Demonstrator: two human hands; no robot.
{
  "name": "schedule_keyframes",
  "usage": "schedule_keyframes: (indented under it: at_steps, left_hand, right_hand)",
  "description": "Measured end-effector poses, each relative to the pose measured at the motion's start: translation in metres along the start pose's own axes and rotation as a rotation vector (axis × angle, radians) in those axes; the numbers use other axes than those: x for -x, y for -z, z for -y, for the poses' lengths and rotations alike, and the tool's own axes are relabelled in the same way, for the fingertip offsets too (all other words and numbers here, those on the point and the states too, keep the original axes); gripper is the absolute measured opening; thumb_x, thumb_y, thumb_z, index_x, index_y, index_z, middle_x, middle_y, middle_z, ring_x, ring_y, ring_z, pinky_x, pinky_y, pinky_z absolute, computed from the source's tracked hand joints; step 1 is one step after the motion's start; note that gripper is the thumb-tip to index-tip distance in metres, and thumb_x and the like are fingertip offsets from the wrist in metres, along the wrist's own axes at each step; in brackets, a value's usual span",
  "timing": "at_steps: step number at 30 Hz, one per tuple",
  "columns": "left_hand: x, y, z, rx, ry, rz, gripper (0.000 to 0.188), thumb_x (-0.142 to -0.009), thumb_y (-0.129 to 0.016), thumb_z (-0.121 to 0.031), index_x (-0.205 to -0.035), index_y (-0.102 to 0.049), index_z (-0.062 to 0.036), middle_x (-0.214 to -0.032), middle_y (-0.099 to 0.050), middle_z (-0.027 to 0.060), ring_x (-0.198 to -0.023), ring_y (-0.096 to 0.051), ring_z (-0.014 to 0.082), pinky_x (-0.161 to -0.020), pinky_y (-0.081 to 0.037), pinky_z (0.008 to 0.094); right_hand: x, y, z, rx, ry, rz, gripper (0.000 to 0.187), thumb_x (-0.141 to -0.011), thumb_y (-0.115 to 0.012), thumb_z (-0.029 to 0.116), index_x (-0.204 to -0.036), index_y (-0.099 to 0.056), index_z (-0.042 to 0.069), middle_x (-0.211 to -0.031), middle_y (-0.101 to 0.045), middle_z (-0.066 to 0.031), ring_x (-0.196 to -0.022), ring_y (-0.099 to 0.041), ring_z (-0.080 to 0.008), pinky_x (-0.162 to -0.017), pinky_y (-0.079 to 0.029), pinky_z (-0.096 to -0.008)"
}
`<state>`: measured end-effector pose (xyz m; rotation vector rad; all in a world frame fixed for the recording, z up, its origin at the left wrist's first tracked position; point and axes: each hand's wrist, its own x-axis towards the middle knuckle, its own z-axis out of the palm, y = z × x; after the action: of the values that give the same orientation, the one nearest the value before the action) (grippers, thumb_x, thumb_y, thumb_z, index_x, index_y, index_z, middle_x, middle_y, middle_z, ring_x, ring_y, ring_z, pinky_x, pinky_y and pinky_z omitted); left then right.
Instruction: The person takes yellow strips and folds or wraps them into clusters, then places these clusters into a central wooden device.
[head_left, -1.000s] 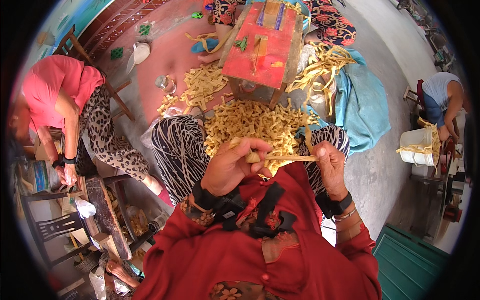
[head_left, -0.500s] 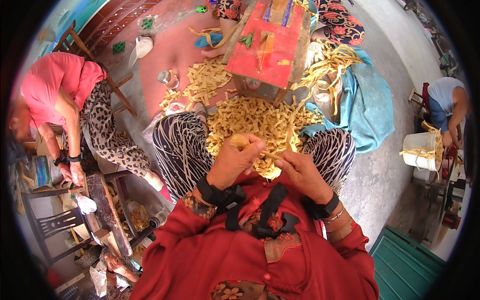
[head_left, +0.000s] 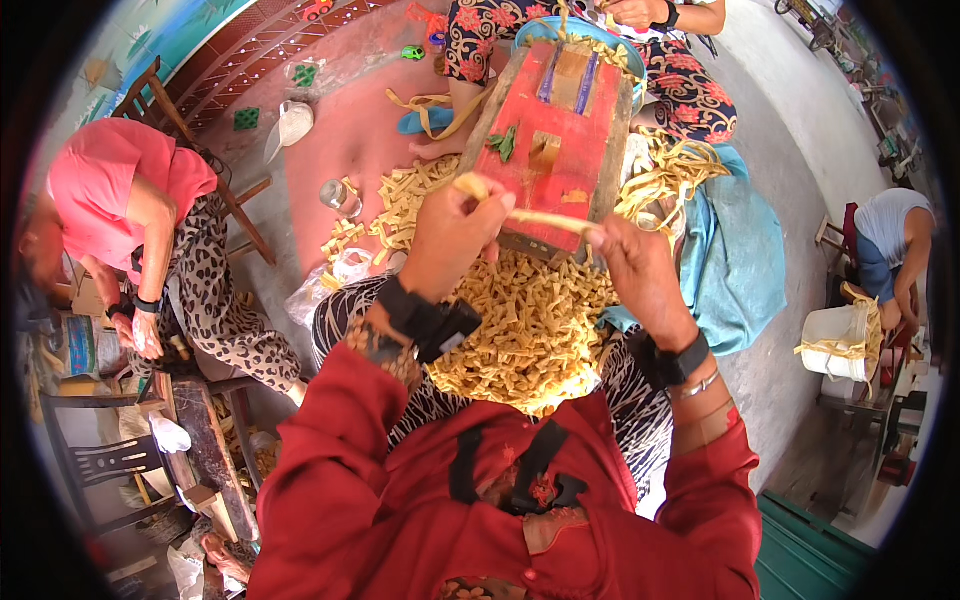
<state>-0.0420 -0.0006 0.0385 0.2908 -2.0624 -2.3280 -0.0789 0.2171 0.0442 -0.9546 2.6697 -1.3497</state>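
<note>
Head view: left hand and right hand, fingers closed, grip 1 yellowish strip.
Strip spans between them, seen against 1 red-topped table; 1 big pile of yellow pieces nearer.

Yellowish pieces on reddish floor

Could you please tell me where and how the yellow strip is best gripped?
Probably pinch the yellow strip by its middle, from above: it is narrow, runs nearly straight, and lies uncovered there between the left hand and right hand.
</note>
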Motion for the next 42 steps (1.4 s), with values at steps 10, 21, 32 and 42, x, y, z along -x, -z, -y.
schedule_keyframes:
  at_steps: [10, 21, 32, 42]
  left_hand:
    - [-0.086, 0.013, 0.078, -0.530, -0.311, -0.200, 0.012, -0.082, -0.059, -0.013, -0.079, -0.060, -0.0016, -0.062, -0.061, 0.0086, -0.055, -0.058, 0.0141, -0.054, -0.047, 0.0304]
    - [0.072, 0.033, 0.088, -0.429, 0.336, 0.496, 0.031, -0.094, -0.050, -0.031, -0.089, -0.063, -0.0031, -0.069, -0.058, 0.0031, -0.070, -0.055, 0.0093, -0.060, -0.043, 0.0251]
    - [0.107, -0.009, 0.045, 0.574, 0.671, 0.329, 0.023, -0.095, -0.051, -0.023, -0.106, -0.051, -0.0030, -0.060, -0.035, -0.0053, -0.047, -0.030, 0.0032, -0.042, -0.029, 0.0179]
    - [0.177, -0.015, -0.006, -0.300, 0.041, 0.257, 0.010, -0.087, -0.055, -0.012, -0.087, -0.058, -0.0021, -0.069, -0.052, -0.0006, -0.061, -0.048, 0.0078, -0.053, -0.038, 0.0220]
  right_hand:
    - [-0.031, -0.047, -0.072, 0.352, -0.115, -0.022, 0.025, -0.090, -0.054, 0.028, -0.077, -0.054, 0.006, -0.061, -0.055, -0.0181, -0.059, -0.054, -0.0406, -0.050, -0.040, -0.0471]
    - [0.071, -0.061, 0.040, -0.299, 0.071, 0.226, 0.012, -0.087, -0.057, 0.017, -0.082, -0.053, 0.007, -0.068, -0.049, -0.0126, -0.061, -0.052, -0.0324, -0.053, -0.041, -0.0381]
    - [0.117, -0.052, 0.101, -0.776, 0.023, 0.489, 0.024, -0.094, -0.048, 0.027, -0.085, -0.050, 0.005, -0.070, -0.049, -0.0122, -0.064, -0.049, -0.0306, -0.061, -0.042, -0.0367]
    - [0.108, -0.069, 0.089, -0.618, -0.127, -0.076, 0.022, -0.094, -0.046, 0.014, -0.076, -0.046, 0.001, -0.069, -0.040, -0.0039, -0.060, -0.036, -0.0118, -0.053, -0.034, -0.0294]
